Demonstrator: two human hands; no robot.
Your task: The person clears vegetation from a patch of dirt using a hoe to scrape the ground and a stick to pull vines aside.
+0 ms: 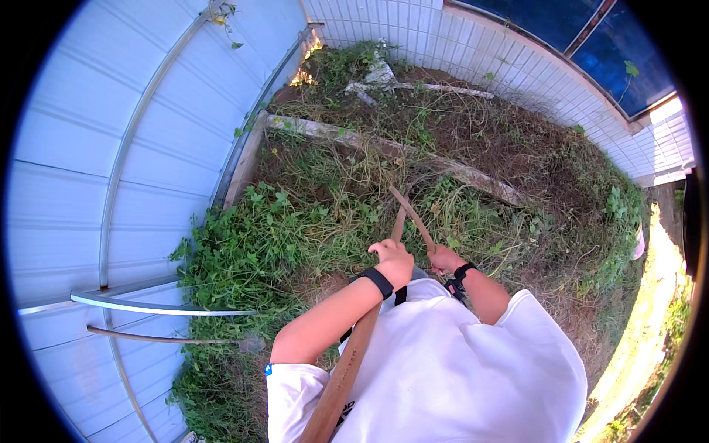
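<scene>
A long wooden pole runs up from the lower edge, beside my white shirt and under my left forearm. My left hand is closed around it, and a short length shows beyond the fingers. A shorter wooden stick is gripped in my right hand, slanting up and leftward. The stick crosses the pole's far part just ahead of my hands. Both point toward tangled weeds. Whether the pole carries a head at its far end is hidden among the stems. Dark bands circle both wrists.
Pale corrugated metal panels with a curved rail stand on the left. A weathered beam lies across the ground ahead. Behind it are white debris and a white tiled wall with blue windows. Leafy plants crowd the left.
</scene>
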